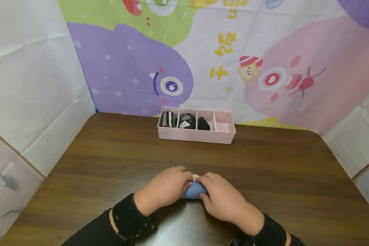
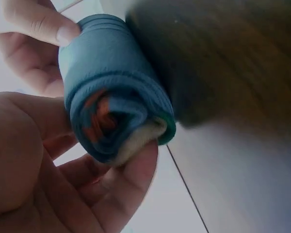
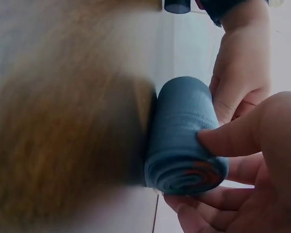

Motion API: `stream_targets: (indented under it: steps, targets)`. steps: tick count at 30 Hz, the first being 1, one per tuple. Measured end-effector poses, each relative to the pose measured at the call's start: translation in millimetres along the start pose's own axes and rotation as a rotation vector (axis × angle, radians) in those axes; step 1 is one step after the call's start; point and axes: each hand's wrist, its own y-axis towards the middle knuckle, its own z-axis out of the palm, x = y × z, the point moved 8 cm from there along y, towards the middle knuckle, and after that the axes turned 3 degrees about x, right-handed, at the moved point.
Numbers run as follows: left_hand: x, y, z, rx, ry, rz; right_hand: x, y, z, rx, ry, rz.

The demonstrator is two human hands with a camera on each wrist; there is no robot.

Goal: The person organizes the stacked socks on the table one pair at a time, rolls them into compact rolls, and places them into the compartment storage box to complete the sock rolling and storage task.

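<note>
A rolled blue sock [image 1: 193, 191] lies across the near middle of the wooden table, between both hands. My left hand [image 1: 169, 186] grips its left end and my right hand [image 1: 222, 198] grips the right end, thumbs on the near side. Spiral layers of the sock [image 2: 106, 58] show at its end in the left wrist view, with orange patches inside and a cream and green edge beside the fingers. From the right wrist view, the sock [image 3: 182, 116] shows a tight coil with some orange.
At the table's back stands a pink box [image 1: 196, 134] with dividers. Its first three compartments hold a striped rolled sock [image 1: 168, 119], an argyle one [image 1: 187, 121] and a black one [image 1: 203, 124]; the rightmost compartment shows its bare floor. A printed cloth [image 1: 215, 95] hangs behind.
</note>
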Motion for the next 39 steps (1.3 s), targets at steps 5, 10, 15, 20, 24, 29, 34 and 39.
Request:
stream_targets:
  steps: [5, 10, 15, 20, 24, 29, 34, 39]
  targets:
    - [-4.5, -0.2, -2.9, -0.036, 0.091, 0.018, -7.4, 1.4, 3.9, 0.053, 0.100, 0.027]
    - [-15.9, -2.5, -2.5, -0.032, 0.247, 0.101, -23.4, 6.1, 9.7, 0.089, 0.277, 0.060]
    - [-20.7, -7.4, -1.2, -0.010, 0.204, 0.116, -41.3, 10.8, 17.4, 0.125, 0.437, 0.108]
    - [-14.4, -6.5, 1.5, -0.006, 0.129, 0.070, -42.9, 11.9, 15.0, 0.093, 0.421, 0.158]
    - [-6.2, -2.7, 3.0, 0.016, 0.054, 0.027, -29.7, 8.3, 1.8, -0.018, 0.216, 0.113]
    - [0.3, 0.9, 3.7, 0.041, 0.019, -0.007, -8.7, 4.2, -6.3, -0.085, -0.029, -0.009]
    - [1.1, -0.3, 7.5, 0.107, -0.031, -0.055, -4.2, 2.3, -3.8, -0.065, -0.064, -0.013]
    - [-2.8, -5.2, 6.2, 0.122, -0.024, -0.094, 0.7, -0.1, -4.4, -0.083, -0.116, -0.023]
